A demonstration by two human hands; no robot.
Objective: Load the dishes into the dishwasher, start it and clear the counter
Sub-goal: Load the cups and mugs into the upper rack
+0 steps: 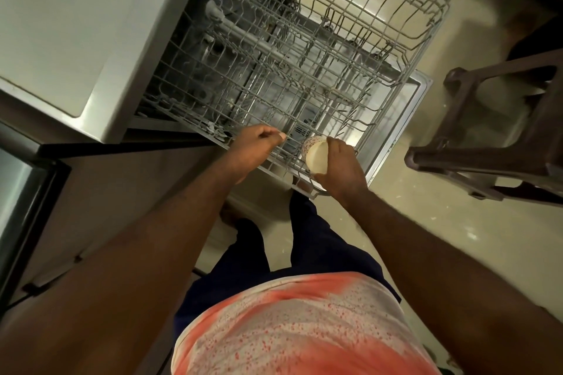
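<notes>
The dishwasher stands open below me with its grey wire rack [304, 49] pulled out over the lowered door [405, 113]. No dishes show in the rack. My right hand [341, 167] grips a small cream cup [315, 152] with a red speckled pattern, tilted on its side at the rack's near corner. My left hand [256, 149] has its fingers curled at the rack's near edge, beside the cup; whether they pinch a wire I cannot tell.
A white appliance top [61, 24] lies to the left of the dishwasher, with a dark glass-fronted unit [21, 207] below it. A brown plastic stool [502, 131] stands on the pale floor to the right, close to the door's corner.
</notes>
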